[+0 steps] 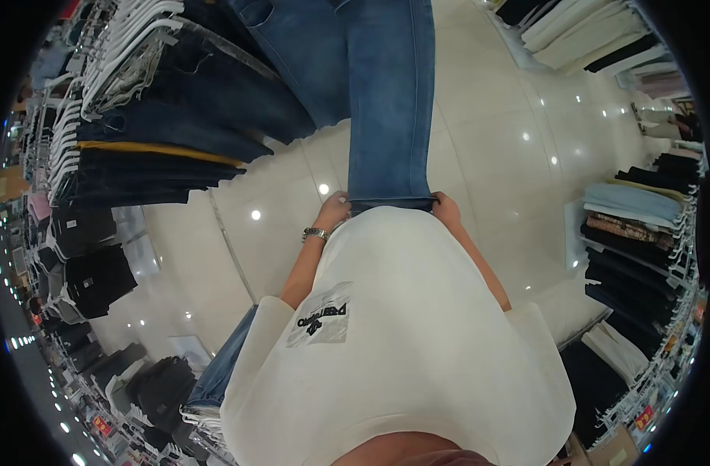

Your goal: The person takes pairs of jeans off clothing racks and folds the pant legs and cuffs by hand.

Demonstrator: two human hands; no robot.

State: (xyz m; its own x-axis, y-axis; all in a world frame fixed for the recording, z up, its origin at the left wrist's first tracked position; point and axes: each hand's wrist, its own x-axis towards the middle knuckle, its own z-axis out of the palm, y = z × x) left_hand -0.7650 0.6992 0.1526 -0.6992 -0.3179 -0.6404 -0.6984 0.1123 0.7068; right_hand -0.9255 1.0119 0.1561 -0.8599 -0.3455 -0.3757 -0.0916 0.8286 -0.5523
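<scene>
Blue jeans (390, 101) hang down from the top of the view, one leg stretched toward my body. At the left end of its hem, my left hand (335, 208) is closed on the cloth. My right hand (446, 210) grips the right end of the same hem. The hem is pulled straight between both hands, close to the front of my white shirt (440, 311). The jeans' other leg (293, 54) hangs loose on the left, beside the rack.
Dark jeans (207, 101) hang on white hangers (126, 46) at the upper left. Folded black garments (99, 279) are lower left. More racked clothes (635, 225) line the right side. Light floor tiles (495, 155) lie between the racks. Another person (669, 123) is at the far right.
</scene>
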